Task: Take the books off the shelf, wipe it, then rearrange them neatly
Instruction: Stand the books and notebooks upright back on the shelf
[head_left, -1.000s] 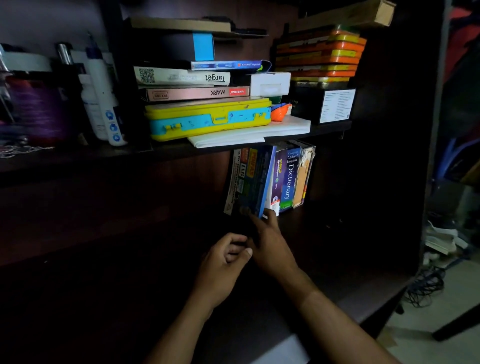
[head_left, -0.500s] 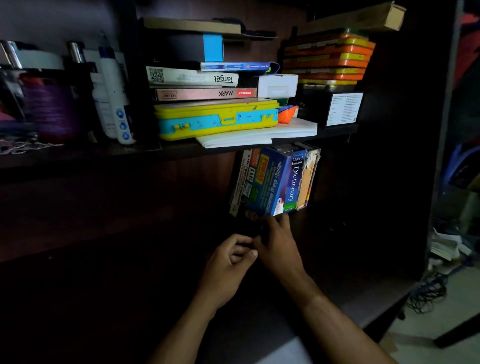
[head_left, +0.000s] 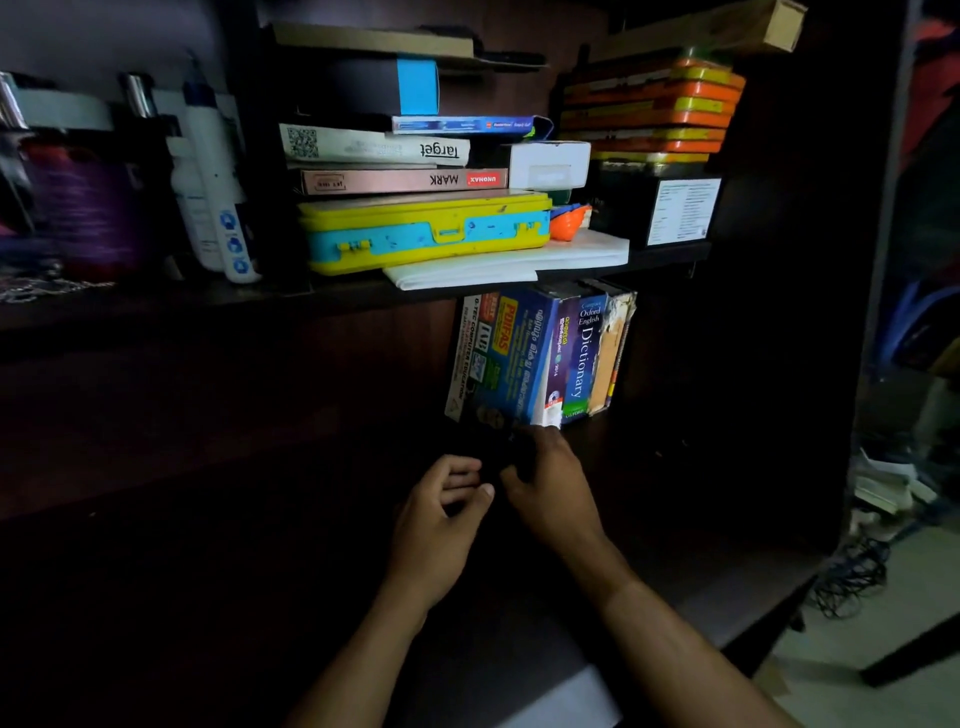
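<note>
A short row of upright books stands on the dark lower shelf. It includes a thick blue book, a purple one and an Oxford English Dictionary. My right hand reaches to the foot of the row, its fingertips touching the bottom edge of the blue book. My left hand hovers just left of it with loosely curled fingers, thumb near the right hand. Nothing shows in its grasp. The gap between the two hands is too dark to read.
The upper shelf holds a yellow and blue case, flat books stacked on it, white papers, a white box, orange tins, a black box and bottles at the left. Cables and clutter lie on the floor at the right.
My right hand's fingers have drawn in closer along the bottom of the blue book. The left hand stays beside it. The view has shifted slightly.
</note>
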